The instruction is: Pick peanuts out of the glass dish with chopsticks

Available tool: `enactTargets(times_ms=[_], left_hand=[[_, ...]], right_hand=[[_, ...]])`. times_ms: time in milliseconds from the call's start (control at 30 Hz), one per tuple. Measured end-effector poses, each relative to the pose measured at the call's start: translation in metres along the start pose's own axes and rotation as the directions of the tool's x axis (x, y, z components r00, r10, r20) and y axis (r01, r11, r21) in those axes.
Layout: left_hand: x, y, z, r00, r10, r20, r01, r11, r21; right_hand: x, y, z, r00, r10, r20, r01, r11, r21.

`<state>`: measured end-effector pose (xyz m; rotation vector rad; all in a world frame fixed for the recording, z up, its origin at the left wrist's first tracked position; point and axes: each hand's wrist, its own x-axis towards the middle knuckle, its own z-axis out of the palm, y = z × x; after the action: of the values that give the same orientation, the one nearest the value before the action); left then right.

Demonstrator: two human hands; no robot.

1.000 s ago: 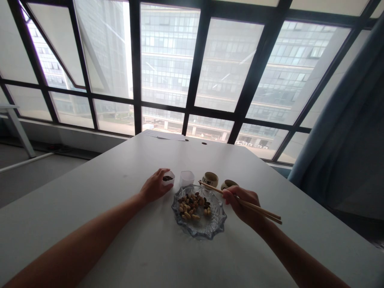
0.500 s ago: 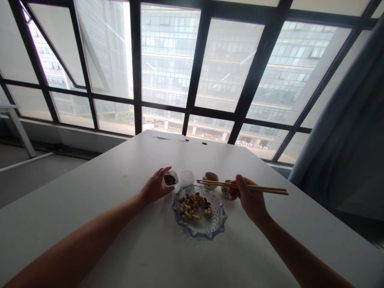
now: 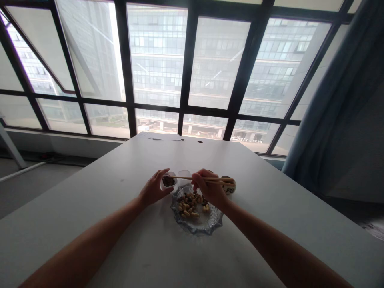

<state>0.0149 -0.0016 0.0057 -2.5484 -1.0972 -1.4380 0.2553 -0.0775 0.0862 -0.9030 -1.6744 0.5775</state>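
My left hand (image 3: pixel 154 187) is closed round a small white plastic cup (image 3: pixel 163 185), tilted a little toward me, with dark seeds (image 3: pixel 169 181) inside. In my right hand (image 3: pixel 208 186) is a pair of chopsticks (image 3: pixel 183 177), pointing left, their tips at the mouth of that cup. Whether the tips pinch anything is too small to tell. Below the right hand stands a scalloped glass dish (image 3: pixel 198 230) holding peanuts (image 3: pixel 186 209) and some dark seeds. A second white plastic cup (image 3: pixel 184 175) stands behind the dish, partly covered by the chopsticks.
Right of my right hand is a small patterned ceramic cup (image 3: pixel 229 187); another such cup is mostly hidden behind that hand. All this stands on a white table (image 3: pixel 144 248). Papers (image 3: pixel 162 137) lie at its far edge, before the windows. A blue curtain (image 3: pixel 318 104) hangs at right.
My right hand has moved left with the chopsticks, from beside the ceramic cups to over the dish. The tips have gone to the seed cup. My left hand keeps its hold; the view has shifted slightly.
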Motion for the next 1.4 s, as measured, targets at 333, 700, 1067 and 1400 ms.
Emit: enactTargets(times_ms=[333, 700, 1067, 1400], left_hand=[[0.001, 0.001, 0.001, 0.996, -0.076, 0.057, 0.077, 0.996, -0.031], [-0.001, 0.002, -0.002, 0.985, -0.147, 0.088, 0.144, 0.989, 0.045], [0.001, 0.004, -0.002, 0.984, -0.154, 0.092, 0.148, 0.987, 0.070], [0.001, 0.008, -0.005, 0.981, -0.158, 0.110, 0.149, 0.986, 0.078]], right_hand=[[-0.010, -0.016, -0.051, 0.958, 0.256, 0.128, -0.266, 0.962, 0.069], [-0.023, 0.004, -0.086, 0.967, 0.251, 0.051, -0.245, 0.964, -0.101], [-0.023, -0.018, -0.102, 0.971, 0.077, 0.226, 0.004, 0.942, -0.337], [-0.030, -0.010, -0.088, 0.921, -0.102, 0.377, 0.257, 0.885, -0.389]])
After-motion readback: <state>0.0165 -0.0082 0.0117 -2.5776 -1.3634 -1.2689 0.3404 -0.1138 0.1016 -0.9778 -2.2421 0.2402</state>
